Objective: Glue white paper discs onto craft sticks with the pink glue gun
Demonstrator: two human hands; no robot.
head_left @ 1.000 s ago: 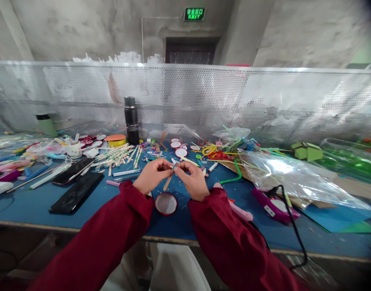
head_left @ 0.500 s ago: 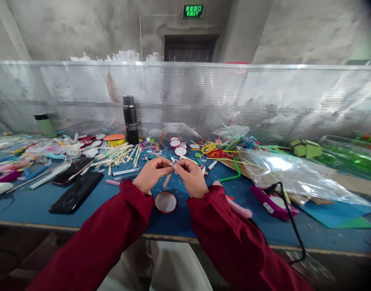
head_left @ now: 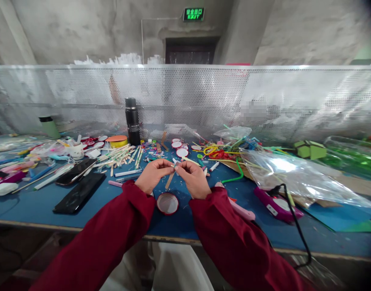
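My left hand point(head_left: 153, 176) and my right hand point(head_left: 193, 180) meet fingertip to fingertip above the middle of the table, both closed in a pinch. Between them is a tiny pale piece, too small and too covered by the fingers to name. Just below the fingertips a flat wooden craft stick point(head_left: 169, 181) shows, slanting; I cannot tell whether it touches the hands. A round lid with a red rim point(head_left: 167, 203) lies on the table between my wrists. Close to my right sleeve lies a pink tool with a long handle point(head_left: 243, 210), partly hidden by the sleeve.
Two black phones point(head_left: 79, 193) and a pile of craft sticks point(head_left: 121, 155) lie left. A black bottle point(head_left: 132, 121) stands at the back. Right are a purple device point(head_left: 276, 204) with a black cable, a clear plastic bag point(head_left: 294, 173) and coloured pipe cleaners point(head_left: 214, 151).
The head view has shifted slightly, so everything sits a little lower and to the right. My hands stay pinched together, with only a slight movement of the fingertips.
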